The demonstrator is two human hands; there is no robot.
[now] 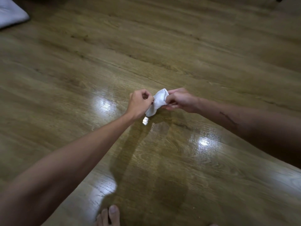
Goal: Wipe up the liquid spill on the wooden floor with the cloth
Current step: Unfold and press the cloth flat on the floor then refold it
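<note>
Both forearms reach forward from the lower corners and meet just above the middle of the view. The left hand (pixel 139 103) is curled into a loose fist, knuckles up, its fingertips pinched on the left end of a small white cloth (pixel 157 101). The right hand (pixel 180 99) comes in from 3 o'clock, fingers closed on the cloth's other end, so the cloth is gripped between the two hands. It looks bunched and crumpled, with a frayed corner sticking up toward 12 o'clock and its lower end hanging toward 7 o'clock, close over the wooden floor (pixel 162 38); whether it touches the boards cannot be told. Just below the hands, toward 6 o'clock, a wet patch (pixel 156 157) darkens and glosses the planks, running down toward bare toes (pixel 109 215) at the bottom edge. Open floor spreads on every side of the hands. A pale cushion (pixel 11 13) sits in the 10 o'clock corner, well apart.
</note>
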